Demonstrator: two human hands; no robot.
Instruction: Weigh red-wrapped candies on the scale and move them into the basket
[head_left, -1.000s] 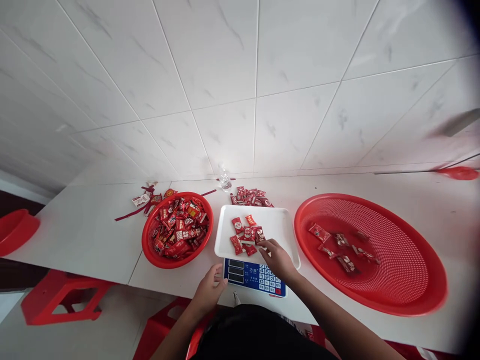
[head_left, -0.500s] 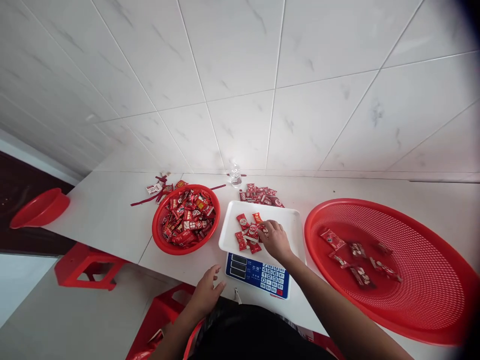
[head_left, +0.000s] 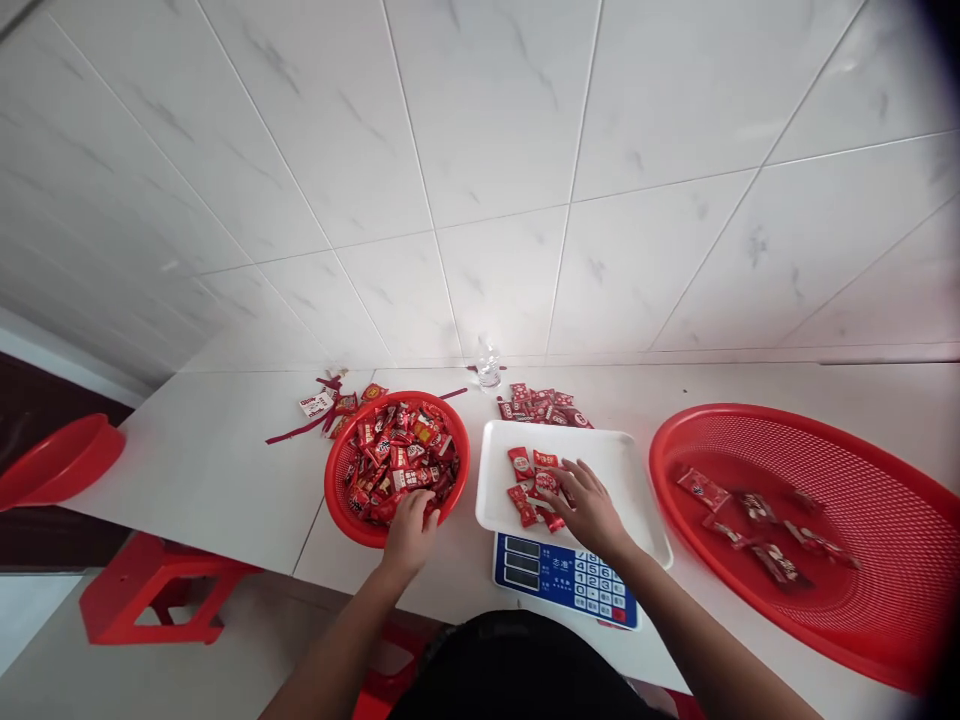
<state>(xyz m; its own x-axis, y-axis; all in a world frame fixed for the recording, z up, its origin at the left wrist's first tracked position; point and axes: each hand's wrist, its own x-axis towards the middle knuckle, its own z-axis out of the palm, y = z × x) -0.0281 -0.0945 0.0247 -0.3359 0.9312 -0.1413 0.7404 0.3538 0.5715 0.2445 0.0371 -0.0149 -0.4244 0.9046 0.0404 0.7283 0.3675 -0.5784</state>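
Running along a wall of large white marbled tiles (head_left: 510, 180), a white table (head_left: 210, 460) is seen from above. A small red basket (head_left: 341, 505) full of red-wrapped sweets (head_left: 397, 455) is entered by the left hand (head_left: 410, 530), fingers curled over sweets at its near rim; whether any is gripped cannot be told. The right hand (head_left: 589, 505) is laid flat, fingers spread, on sweets in the white scale tray (head_left: 630, 470). A wide red mesh tray (head_left: 885, 560) is set to the right; red stools (head_left: 150, 590) are seen below.

Bright, even daylight; wide-angle bending; dark vignette at right
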